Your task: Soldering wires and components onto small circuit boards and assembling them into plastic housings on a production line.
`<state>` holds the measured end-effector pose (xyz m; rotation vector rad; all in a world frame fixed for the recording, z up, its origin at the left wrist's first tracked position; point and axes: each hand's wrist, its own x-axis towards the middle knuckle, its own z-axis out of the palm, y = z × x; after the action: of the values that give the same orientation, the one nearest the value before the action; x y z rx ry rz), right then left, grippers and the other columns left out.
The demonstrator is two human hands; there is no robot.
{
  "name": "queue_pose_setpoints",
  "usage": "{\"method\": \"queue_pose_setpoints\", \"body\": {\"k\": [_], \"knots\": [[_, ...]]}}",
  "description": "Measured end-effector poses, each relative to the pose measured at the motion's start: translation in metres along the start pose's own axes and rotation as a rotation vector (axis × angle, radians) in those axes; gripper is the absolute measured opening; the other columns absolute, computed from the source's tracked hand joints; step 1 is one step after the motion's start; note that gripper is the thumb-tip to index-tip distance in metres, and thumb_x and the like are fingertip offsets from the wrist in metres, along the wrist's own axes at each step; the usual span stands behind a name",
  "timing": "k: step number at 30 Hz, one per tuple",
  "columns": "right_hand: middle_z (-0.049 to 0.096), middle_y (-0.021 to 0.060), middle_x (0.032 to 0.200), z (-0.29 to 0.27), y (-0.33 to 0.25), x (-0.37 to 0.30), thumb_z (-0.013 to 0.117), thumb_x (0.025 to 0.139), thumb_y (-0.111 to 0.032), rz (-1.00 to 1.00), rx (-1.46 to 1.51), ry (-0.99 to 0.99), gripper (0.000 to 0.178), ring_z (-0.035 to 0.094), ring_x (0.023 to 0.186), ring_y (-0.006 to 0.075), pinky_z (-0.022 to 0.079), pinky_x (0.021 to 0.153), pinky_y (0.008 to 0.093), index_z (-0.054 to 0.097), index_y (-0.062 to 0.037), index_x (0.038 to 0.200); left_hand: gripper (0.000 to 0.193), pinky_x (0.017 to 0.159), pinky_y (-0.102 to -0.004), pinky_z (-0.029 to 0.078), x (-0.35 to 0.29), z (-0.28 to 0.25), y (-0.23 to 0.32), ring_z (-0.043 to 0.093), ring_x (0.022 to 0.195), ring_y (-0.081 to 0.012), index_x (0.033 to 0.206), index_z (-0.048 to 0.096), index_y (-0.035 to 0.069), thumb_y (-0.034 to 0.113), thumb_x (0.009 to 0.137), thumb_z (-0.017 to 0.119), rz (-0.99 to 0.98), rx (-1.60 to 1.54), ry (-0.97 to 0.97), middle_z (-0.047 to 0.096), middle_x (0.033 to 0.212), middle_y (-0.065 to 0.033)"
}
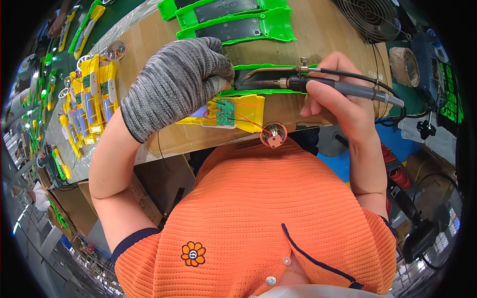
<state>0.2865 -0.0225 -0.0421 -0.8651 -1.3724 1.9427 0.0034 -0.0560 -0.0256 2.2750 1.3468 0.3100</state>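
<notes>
My right hand grips a soldering iron with a thin curved metal feed tube clamped alongside. The iron's tip points left, over a green plastic casing with a dark panel inside. At the casing's left end is my left hand, in a grey knit glove, its fingers curled closed; what they pinch is hidden. Just below lies a yellow casing carrying a small green circuit board, partly covered by the glove. Red wires lead from the board toward a round metallic lamp head at the table's near edge.
More green casings with dark panels lie along the far side of the cardboard-covered table. Several wired yellow casings are piled at the left. A fan and a tape roll stand at the right, near the iron's cable.
</notes>
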Motion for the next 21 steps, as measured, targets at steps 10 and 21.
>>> {"method": "queue_pose_setpoints", "body": {"k": [10, 21], "knots": [[0.064, 0.0043, 0.071, 0.0001, 0.0006, 0.0003, 0.07, 0.088, -0.009, 0.021, -0.142, 0.0, 0.017, 0.063, 0.063, 0.0088, 0.05, 0.058, 0.0228, 0.055, -0.0004, 0.09, 0.014, 0.072, -0.0389, 0.05, 0.0046, 0.0015, 0.0058, 0.062, 0.08, -0.0295, 0.086, 0.072, 0.005, 0.011, 0.074, 0.075, -0.044, 0.024, -0.025, 0.06, 0.078, -0.0103], [0.064, 0.0036, 0.074, 0.0017, 0.0003, 0.0011, 0.07, 0.087, -0.01, 0.028, -0.175, 0.001, 0.018, 0.063, 0.063, 0.0076, 0.05, 0.057, 0.022, 0.055, -0.0012, 0.09, 0.011, 0.072, -0.0384, 0.05, 0.0053, 0.0021, 0.0077, 0.061, 0.078, -0.0283, 0.084, 0.072, 0.006, 0.012, 0.075, 0.073, -0.098, 0.063, -0.04, 0.06, 0.078, -0.0094]]}}
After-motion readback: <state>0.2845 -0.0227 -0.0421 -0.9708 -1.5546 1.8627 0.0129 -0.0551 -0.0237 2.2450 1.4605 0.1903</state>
